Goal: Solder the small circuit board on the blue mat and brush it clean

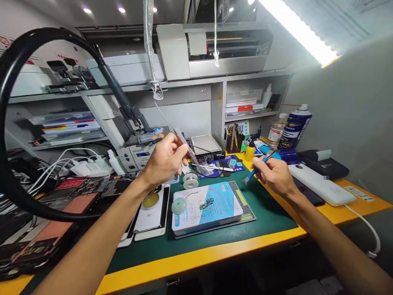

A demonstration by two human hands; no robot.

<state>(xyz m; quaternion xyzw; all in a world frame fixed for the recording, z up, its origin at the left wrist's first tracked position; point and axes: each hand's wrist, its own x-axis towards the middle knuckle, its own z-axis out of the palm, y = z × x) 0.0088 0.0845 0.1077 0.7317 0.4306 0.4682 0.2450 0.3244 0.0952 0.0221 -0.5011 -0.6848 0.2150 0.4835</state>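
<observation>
My left hand (167,159) is closed round a slim grey tool (190,153), held above a metal spool (190,180). On the right, my right hand (274,174) grips a blue-handled brush (254,172), its tip pointing down and left over the green mat (264,209). Between and below the hands lies a blue and white box (215,209) on a grey perforated plate (247,200). A small dark circuit board (206,204) rests on the box, with a round pale green container (179,206) near its left edge.
Opened phones (58,221) crowd the left side beneath a black ring-shaped arm (4,123). A yellow bottle (249,151), spray can (295,127) and white device (322,186) stand or lie at the right. Shelves (184,83) span the back.
</observation>
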